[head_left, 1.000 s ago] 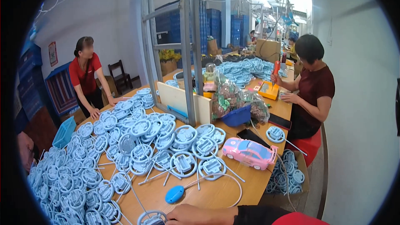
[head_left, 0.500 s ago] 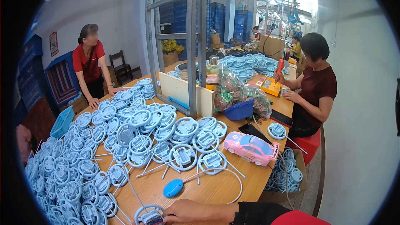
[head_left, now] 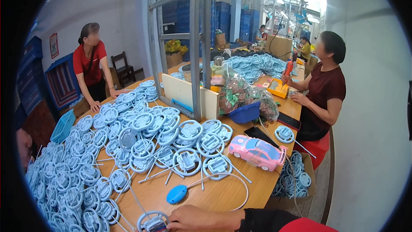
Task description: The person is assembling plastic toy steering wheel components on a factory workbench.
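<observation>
At the bottom edge, my right hand (head_left: 191,218) is closed on the right side of a light blue toy steering wheel (head_left: 146,215). Dark and reddish parts show in the middle of that wheel, and a thin antenna-like rod rises from it. The picture's edge cuts off its lower part. My left hand is out of view. Just beyond my right hand lies a blue oval piece (head_left: 177,194), with a pale cable (head_left: 246,183) curving away to its right.
A heap of similar wheels (head_left: 141,149) covers the left of the table. A pink toy car (head_left: 257,152) sits right of centre, near a dark phone (head_left: 289,121). A metal frame (head_left: 196,51) stands behind. One co-worker (head_left: 328,81) holds a red power screwdriver (head_left: 289,68); another person (head_left: 90,64) leans on the table.
The co-worker on the right has raised and turned their head from the work. The view has shifted very slightly. My right hand keeps its hold on the toy steering wheel.
</observation>
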Motion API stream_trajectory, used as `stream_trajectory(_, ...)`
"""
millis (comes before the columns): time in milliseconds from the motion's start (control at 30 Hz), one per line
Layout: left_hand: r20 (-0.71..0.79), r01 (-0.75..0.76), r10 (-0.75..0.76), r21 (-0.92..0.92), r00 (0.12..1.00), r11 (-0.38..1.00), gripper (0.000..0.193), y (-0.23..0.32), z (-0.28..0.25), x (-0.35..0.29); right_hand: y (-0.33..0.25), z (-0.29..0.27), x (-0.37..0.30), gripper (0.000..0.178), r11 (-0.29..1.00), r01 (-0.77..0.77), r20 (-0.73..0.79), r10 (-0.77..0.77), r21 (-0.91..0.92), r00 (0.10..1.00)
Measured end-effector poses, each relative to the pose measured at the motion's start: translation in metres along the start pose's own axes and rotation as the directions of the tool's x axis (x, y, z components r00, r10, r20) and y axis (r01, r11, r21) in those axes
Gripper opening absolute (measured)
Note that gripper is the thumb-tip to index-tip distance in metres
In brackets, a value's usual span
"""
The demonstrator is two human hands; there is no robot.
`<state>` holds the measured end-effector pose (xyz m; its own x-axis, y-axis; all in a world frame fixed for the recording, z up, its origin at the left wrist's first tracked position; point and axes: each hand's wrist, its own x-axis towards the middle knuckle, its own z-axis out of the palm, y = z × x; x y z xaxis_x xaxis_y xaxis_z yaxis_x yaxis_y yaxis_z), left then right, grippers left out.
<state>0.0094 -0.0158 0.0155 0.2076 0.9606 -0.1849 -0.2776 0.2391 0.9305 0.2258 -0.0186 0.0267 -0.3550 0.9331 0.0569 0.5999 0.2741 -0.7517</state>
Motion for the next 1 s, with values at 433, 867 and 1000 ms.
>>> stream_trajectory(433,-0.042,0.034,-0.037,-0.063,0.998,0.997,0.021,-0.004,-0.012,0.014,-0.007,0.002,0.017,0.034,0.996,-0.054,0.041,0.057,-0.072,0.997)
stream_trajectory(867,-0.053,-0.026,0.022,-0.071,0.998,0.997,0.02,-0.009,-0.008,0.009,-0.002,0.0,0.01,0.036,0.999,0.027,0.008,-0.026,-0.04,1.0)
stream_trajectory(1000,-0.012,-0.064,0.063,-0.097,0.998,0.993,0.021,-0.014,-0.006,0.013,-0.004,-0.006,0.003,0.035,0.999,-0.026,0.032,0.027,-0.036,0.999)
